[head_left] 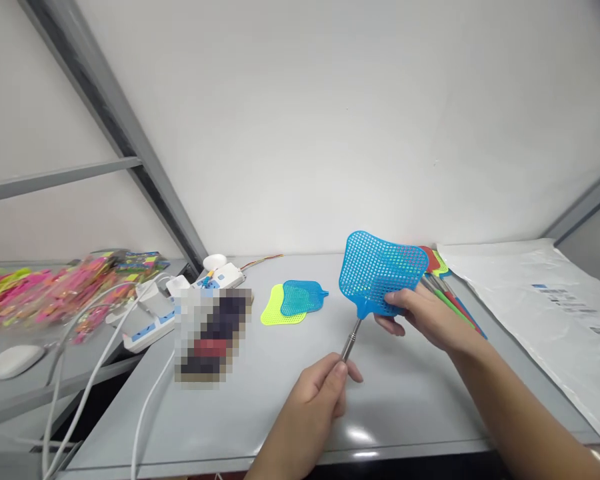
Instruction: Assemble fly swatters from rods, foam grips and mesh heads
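Above the grey table, a blue fly swatter (365,270) is held upright, slightly tilted, between both hands. My left hand (325,387) is closed around its metal rod, below the perforated head. With thumb in front and fingers behind, my right hand (420,313) pinches the head's lower right part. Left of the swatter, a loose blue swatter head (305,297) lies partly over a yellow swatter head (279,310). Behind my right wrist lie several swatters (453,297) with red, green and blue parts, partly hidden.
A white plastic bag (520,300) covers the table's right side. At left are white power strips (150,330) with cables, and a pixelated, blurred item (213,337). Colourful packaged goods (80,287) lie farther left. A white wall stands behind, with grey metal frame posts (125,133).
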Available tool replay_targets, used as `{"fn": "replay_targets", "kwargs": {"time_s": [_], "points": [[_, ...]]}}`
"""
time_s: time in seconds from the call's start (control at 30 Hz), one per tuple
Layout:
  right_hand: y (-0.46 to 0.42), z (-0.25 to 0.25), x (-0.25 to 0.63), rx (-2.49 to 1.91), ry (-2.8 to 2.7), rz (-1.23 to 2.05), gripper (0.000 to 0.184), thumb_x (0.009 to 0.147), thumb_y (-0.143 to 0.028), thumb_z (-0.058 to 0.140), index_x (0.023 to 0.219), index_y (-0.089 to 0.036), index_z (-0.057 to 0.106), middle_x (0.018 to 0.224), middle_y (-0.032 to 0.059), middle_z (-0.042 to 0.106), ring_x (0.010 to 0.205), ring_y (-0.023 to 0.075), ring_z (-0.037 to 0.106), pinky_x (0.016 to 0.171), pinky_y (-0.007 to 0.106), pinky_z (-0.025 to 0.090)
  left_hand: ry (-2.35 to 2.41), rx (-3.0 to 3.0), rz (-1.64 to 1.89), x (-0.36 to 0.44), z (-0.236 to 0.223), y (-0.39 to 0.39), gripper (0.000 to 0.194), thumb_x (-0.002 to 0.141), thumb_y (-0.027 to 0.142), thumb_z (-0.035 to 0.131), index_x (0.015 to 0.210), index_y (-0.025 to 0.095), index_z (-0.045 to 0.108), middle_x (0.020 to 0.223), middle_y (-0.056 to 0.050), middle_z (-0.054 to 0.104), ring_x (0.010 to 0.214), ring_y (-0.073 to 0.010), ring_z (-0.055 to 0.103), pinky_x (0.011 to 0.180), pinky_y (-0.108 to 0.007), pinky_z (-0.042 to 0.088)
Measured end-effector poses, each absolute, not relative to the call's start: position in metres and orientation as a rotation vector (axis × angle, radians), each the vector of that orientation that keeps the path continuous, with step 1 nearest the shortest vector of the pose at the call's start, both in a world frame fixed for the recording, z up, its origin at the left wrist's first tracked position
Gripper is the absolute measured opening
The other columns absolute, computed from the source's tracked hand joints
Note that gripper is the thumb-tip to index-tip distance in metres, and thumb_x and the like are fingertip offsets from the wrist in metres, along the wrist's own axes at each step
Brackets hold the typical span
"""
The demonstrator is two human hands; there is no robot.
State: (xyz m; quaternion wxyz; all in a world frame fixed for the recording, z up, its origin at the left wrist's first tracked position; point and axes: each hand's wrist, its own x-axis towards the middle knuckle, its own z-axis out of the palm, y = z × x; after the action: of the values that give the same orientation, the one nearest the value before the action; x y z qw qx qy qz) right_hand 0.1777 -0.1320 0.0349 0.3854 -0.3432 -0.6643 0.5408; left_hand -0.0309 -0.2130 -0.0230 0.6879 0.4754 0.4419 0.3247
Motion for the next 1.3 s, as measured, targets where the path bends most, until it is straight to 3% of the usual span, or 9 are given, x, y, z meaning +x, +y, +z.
{"fn": "replay_targets", "kwargs": {"time_s": [0.23, 0.6, 0.77, 0.9, 1.03, 1.2, 1.3], "points": [[-0.135, 0.041, 0.168, -1.056, -1.768, 1.175, 0.045, 0.097, -0.046, 0.037, 0.06, -0.02, 0.038, 0.06, -0.004, 0.036, 0.055, 0.01, 0.034, 0.054, 0.028, 0.027, 1.084, 1.179, 0.664, -0.028, -0.002, -0.195, 0.04, 0.092, 0.056, 0.039, 0.096, 0.021, 0.059, 0.06, 0.007, 0.029, 0.048, -0.0062, 0.022, 0.042, -0.018, 0.018], [-0.137, 0.02, 0.182, -0.918, -1.686, 1.445, 0.044, 0.095, -0.046, 0.043, 0.062, -0.022, 0.029, 0.055, -0.0071, 0.026, 0.05, 0.009, 0.024, 0.048, 0.027, 0.021, 0.644, 0.733, 0.486, -0.013, 0.001, -0.2, 0.036, 0.093, 0.056, 0.034, 0.079, 0.024, 0.039, 0.054, 0.01, 0.019, 0.039, -0.0064, 0.005, 0.034, -0.02, 0.004], [-0.143, 0.016, 0.186, -0.919, -1.634, 1.459, 0.044, 0.095, -0.047, 0.043, 0.061, -0.022, 0.03, 0.055, -0.0071, 0.027, 0.049, 0.0089, 0.025, 0.048, 0.027, 0.021, 1.127, 1.258, 0.666, 0.003, 0.013, -0.213, 0.038, 0.093, 0.055, 0.037, 0.075, 0.022, 0.039, 0.06, 0.006, 0.034, 0.047, -0.0093, 0.026, 0.044, -0.022, 0.018], [-0.145, 0.02, 0.189, -0.933, -1.601, 1.454, 0.046, 0.094, -0.049, 0.043, 0.06, -0.022, 0.028, 0.054, -0.0073, 0.025, 0.049, 0.0086, 0.024, 0.048, 0.026, 0.02, 1.485, 1.63, 0.793, 0.017, 0.01, -0.219, 0.036, 0.095, 0.051, 0.035, 0.073, 0.023, 0.043, 0.056, 0.004, 0.041, 0.051, -0.0141, 0.034, 0.051, -0.027, 0.019], [-0.149, 0.034, 0.193, -0.981, -1.687, 1.365, 0.044, 0.093, -0.054, 0.042, 0.064, -0.02, 0.039, 0.059, -0.0058, 0.031, 0.053, 0.0095, 0.028, 0.051, 0.025, 0.023, 1.242, 1.496, 0.981, 0.029, 0.005, -0.211, 0.038, 0.094, 0.05, 0.038, 0.071, 0.021, 0.047, 0.062, 0.002, 0.048, 0.057, -0.0144, 0.042, 0.056, -0.026, 0.029], [-0.173, 0.03, 0.18, -1.012, -1.771, 1.27, 0.037, 0.093, -0.053, 0.04, 0.084, -0.02, 0.054, 0.074, -0.0022, 0.048, 0.07, 0.013, 0.044, 0.067, 0.026, 0.036, 0.864, 0.913, 1.363, 0.035, 0.008, -0.199, 0.035, 0.091, 0.051, 0.045, 0.089, 0.02, 0.061, 0.102, -0.005, 0.057, 0.095, -0.0182, 0.051, 0.077, -0.026, 0.041], [-0.189, 0.017, 0.163, -0.995, -1.834, 1.309, 0.029, 0.093, -0.048, 0.046, 0.087, -0.021, 0.053, 0.086, 0.0001, 0.057, 0.081, 0.0156, 0.051, 0.072, 0.027, 0.039, 0.796, 0.78, 1.336, 0.034, 0.003, -0.198, 0.036, 0.089, 0.053, 0.048, 0.099, 0.021, 0.062, 0.087, -0.002, 0.056, 0.076, -0.0135, 0.052, 0.066, -0.023, 0.041]]}}
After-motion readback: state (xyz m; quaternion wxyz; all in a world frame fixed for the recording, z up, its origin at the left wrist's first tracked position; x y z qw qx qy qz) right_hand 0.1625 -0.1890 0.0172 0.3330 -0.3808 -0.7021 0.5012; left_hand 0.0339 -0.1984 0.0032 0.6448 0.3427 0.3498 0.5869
